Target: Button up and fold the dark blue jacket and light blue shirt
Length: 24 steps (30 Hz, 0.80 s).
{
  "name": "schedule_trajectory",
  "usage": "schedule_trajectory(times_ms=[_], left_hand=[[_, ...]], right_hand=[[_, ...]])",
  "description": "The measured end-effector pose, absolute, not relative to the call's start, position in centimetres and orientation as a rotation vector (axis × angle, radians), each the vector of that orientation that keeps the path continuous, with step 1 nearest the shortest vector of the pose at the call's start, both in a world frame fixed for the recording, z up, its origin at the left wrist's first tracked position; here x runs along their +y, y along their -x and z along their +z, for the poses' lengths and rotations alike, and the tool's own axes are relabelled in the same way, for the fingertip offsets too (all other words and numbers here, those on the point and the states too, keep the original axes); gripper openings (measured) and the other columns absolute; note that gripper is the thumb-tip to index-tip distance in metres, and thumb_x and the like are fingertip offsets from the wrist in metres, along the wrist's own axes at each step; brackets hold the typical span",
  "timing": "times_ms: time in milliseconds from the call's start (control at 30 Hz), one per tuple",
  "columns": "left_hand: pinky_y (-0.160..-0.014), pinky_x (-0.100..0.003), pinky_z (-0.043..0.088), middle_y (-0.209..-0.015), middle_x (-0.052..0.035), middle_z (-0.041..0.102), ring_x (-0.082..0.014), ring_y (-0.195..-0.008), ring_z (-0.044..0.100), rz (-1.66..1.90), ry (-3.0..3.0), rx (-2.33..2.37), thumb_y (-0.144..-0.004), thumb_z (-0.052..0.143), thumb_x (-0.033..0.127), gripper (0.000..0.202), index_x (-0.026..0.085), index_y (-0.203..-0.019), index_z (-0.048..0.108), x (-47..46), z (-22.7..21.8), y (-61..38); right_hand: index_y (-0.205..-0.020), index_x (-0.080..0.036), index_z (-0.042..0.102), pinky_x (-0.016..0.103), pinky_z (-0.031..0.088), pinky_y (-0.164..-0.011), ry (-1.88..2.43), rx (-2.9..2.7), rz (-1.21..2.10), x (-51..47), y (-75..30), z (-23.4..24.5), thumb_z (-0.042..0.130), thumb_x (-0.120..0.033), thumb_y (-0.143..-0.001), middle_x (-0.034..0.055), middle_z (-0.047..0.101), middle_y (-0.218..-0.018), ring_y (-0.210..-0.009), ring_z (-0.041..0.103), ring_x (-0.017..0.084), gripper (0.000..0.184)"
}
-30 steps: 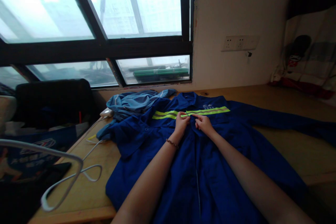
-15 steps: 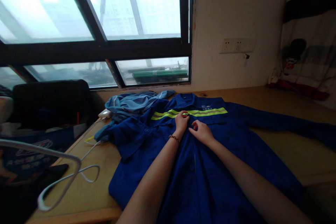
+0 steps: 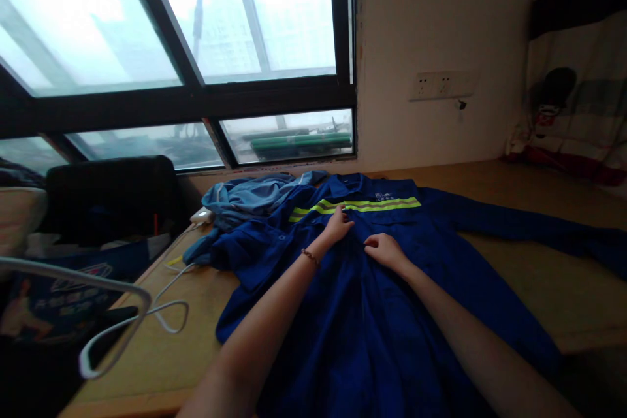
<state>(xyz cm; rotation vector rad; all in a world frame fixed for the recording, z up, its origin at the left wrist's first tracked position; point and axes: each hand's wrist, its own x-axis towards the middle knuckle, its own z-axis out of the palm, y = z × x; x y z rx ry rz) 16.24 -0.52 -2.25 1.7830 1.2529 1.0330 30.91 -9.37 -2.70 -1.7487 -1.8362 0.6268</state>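
A dark blue work jacket (image 3: 431, 261) with a yellow-green reflective band (image 3: 392, 205) across its chest lies spread on a wooden table, collar toward the window. My left hand (image 3: 337, 225), with a beaded bracelet on the wrist, rests at the front opening just below the band. Its fingers are apart, the index finger reaching up to the band. Just right of the opening, my right hand (image 3: 385, 251) is closed, thumb and fingers together at the jacket's cloth. Whatever lies between those fingertips is very small or hidden. Folds run down the jacket front below both hands.
Light blue clothing (image 3: 255, 194) is heaped at the table's back left. Beside it sits a white charger (image 3: 202, 215), and a white cable (image 3: 171, 304) loops over the left edge. A black chair back (image 3: 112, 199) stands left. Behind are a window and a wall socket (image 3: 443, 85).
My left hand has loosened from its pinch at the opening, its fingers now spread. My right hand has shifted slightly right and down, its thumb and fingers drawn together. The view has tilted slightly.
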Motion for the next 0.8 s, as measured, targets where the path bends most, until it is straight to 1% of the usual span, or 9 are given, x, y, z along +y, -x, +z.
schedule_trajectory(times_ms=[100, 200, 300, 367, 467, 533, 633, 733, 800], left_hand=[[-0.069, -0.026, 0.043, -0.088, -0.0056, 0.061, -0.0143, -0.072, 0.055, 0.943, -2.136, 1.18, -0.064, 0.062, 0.011, 0.034, 0.017, -0.097, 0.057, -4.0, -1.7, -14.7], [-0.066, -0.025, 0.042, -0.081, -0.0036, 0.061, -0.0137, -0.069, 0.054, 0.85, -2.28, 1.182, -0.066, 0.061, 0.014, 0.019, 0.018, -0.084, 0.063, -6.5, -2.0, -13.7], [-0.06, -0.023, 0.041, -0.077, -0.0024, 0.061, -0.0121, -0.062, 0.053, 0.875, -2.171, 1.282, -0.063, 0.064, 0.016, 0.02, 0.017, -0.083, 0.063, -7.3, -2.8, -13.5], [-0.057, -0.022, 0.041, -0.075, -0.002, 0.061, -0.0115, -0.06, 0.053, 0.915, -2.052, 1.279, -0.06, 0.066, 0.017, 0.022, 0.015, -0.082, 0.062, -7.1, -3.3, -13.5], [-0.057, -0.022, 0.042, -0.07, -0.0024, 0.063, -0.012, -0.06, 0.056, 0.93, -1.876, 1.219, -0.059, 0.065, 0.016, 0.016, 0.014, -0.075, 0.063, -6.6, -3.7, -13.3], [-0.058, -0.022, 0.044, -0.067, -0.003, 0.064, -0.0127, -0.061, 0.058, 0.934, -1.78, 1.182, -0.06, 0.065, 0.016, 0.01, 0.013, -0.069, 0.065, -6.4, -3.8, -13.1], [-0.056, -0.021, 0.044, -0.064, -0.0031, 0.065, -0.0124, -0.058, 0.058, 0.961, -1.68, 1.198, -0.059, 0.066, 0.018, 0.009, 0.014, -0.067, 0.066, -6.5, -3.6, -12.9], [-0.047, -0.019, 0.042, -0.06, -0.0033, 0.063, -0.0111, -0.05, 0.056, 0.969, -1.558, 1.219, -0.059, 0.067, 0.022, 0.013, 0.013, -0.069, 0.066, -7.1, -2.6, -13.0], [-0.045, -0.019, 0.043, -0.059, -0.0044, 0.063, -0.0115, -0.049, 0.057, 0.962, -1.402, 1.191, -0.06, 0.067, 0.023, 0.016, 0.011, -0.071, 0.065, -7.6, -1.7, -13.2]], right_hand=[[-0.07, -0.016, 0.067, 0.021, 0.038, -0.057, 1.628, -1.786, 0.84, -8.6, -31.8, -3.0, 0.051, -0.019, -0.063, 0.0016, 0.065, -0.067, -0.065, 0.057, 0.013, 0.018], [-0.068, -0.014, 0.066, 0.018, 0.033, -0.046, 1.501, -1.617, 1.114, -8.6, -32.2, -2.9, 0.056, -0.019, -0.059, -0.0011, 0.061, -0.057, -0.051, 0.049, 0.009, 0.014], [-0.075, -0.013, 0.067, 0.017, 0.023, -0.037, 1.374, -1.423, 1.343, -9.1, -32.2, -2.5, 0.059, -0.02, -0.059, -0.0041, 0.053, -0.046, -0.038, 0.037, 0.004, 0.019], [-0.076, -0.012, 0.068, 0.016, 0.023, -0.035, 1.297, -1.31, 1.449, -9.6, -32.1, -2.1, 0.06, -0.02, -0.06, -0.0037, 0.052, -0.043, -0.036, 0.036, 0.004, 0.02], [-0.079, -0.013, 0.068, 0.017, 0.038, -0.045, 1.145, -1.136, 1.577, -10.0, -31.9, -1.5, 0.062, -0.019, -0.061, 0.0026, 0.064, -0.063, -0.049, 0.053, 0.008, 0.02], [-0.081, -0.014, 0.068, 0.02, 0.045, -0.055, 1.071, -1.063, 1.615, -10.2, -31.7, -1.3, 0.063, -0.019, -0.061, 0.0055, 0.067, -0.076, -0.061, 0.059, 0.012, 0.021], [-0.085, -0.014, 0.068, 0.022, 0.047, -0.06, 1.028, -1.045, 1.63, -10.3, -31.5, -1.1, 0.063, -0.019, -0.062, 0.0067, 0.068, -0.078, -0.065, 0.062, 0.014, 0.023], [-0.086, -0.013, 0.067, 0.023, 0.049, -0.063, 1.002, -1.054, 1.656, -10.4, -31.4, -1.0, 0.063, -0.019, -0.063, 0.0077, 0.069, -0.078, -0.066, 0.063, 0.014, 0.024], [-0.086, -0.012, 0.067, 0.025, 0.049, -0.067, 1.003, -1.056, 1.652, -10.4, -31.4, -1.0, 0.064, -0.019, -0.063, 0.0083, 0.069, -0.078, -0.068, 0.063, 0.016, 0.024]])
